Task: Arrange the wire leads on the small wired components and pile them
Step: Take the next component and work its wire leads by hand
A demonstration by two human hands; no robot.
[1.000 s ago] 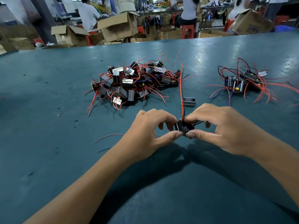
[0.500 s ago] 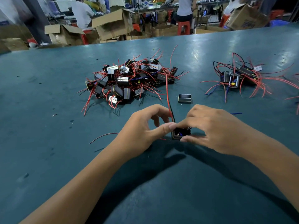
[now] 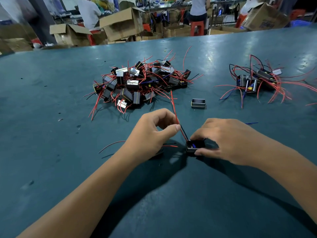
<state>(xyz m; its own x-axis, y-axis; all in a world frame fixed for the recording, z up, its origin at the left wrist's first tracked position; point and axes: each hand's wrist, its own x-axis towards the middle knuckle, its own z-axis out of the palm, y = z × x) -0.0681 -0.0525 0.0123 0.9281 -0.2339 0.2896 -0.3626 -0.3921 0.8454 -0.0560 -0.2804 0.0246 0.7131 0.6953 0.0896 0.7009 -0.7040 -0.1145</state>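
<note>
A small black wired component (image 3: 194,147) sits on the teal table (image 3: 51,134) in front of me. My right hand (image 3: 226,140) grips it between thumb and fingers. My left hand (image 3: 152,133) pinches its red and black leads (image 3: 178,121), which run up and to the left from the component. A big heap of similar components with red wires (image 3: 137,83) lies behind my hands. A smaller pile (image 3: 257,79) lies at the right.
A single black box part without wires (image 3: 198,103) stands between the two piles. Loose red and black wire pieces (image 3: 111,146) lie left of my left hand. Cardboard boxes (image 3: 121,23) and people stand beyond the table's far edge.
My left hand has slid up along the leads and pulled them leftward, away from the component. The right hand keeps the component down on the table.
</note>
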